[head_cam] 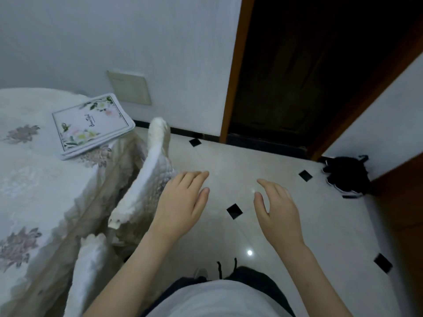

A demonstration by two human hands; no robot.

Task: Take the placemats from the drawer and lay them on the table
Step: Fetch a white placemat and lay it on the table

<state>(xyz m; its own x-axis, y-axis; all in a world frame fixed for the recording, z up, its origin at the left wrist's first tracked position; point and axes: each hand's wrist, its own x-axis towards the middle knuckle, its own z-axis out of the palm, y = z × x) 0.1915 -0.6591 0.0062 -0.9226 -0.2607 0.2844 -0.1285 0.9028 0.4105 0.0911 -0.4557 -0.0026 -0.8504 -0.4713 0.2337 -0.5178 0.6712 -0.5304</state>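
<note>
Placemats [92,125] lie stacked at the far corner of the desk [34,179], overhanging its edge, while the left hand [180,202] and right hand [278,211] hover over the floor, each grip spread and empty, so spreading the stack out seems next.

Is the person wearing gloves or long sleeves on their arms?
No. The left hand and right hand are bare, with no gloves, rings or watch showing. Both forearms are bare too, with no sleeves in view. Lower down, a light grey top shows.
</note>
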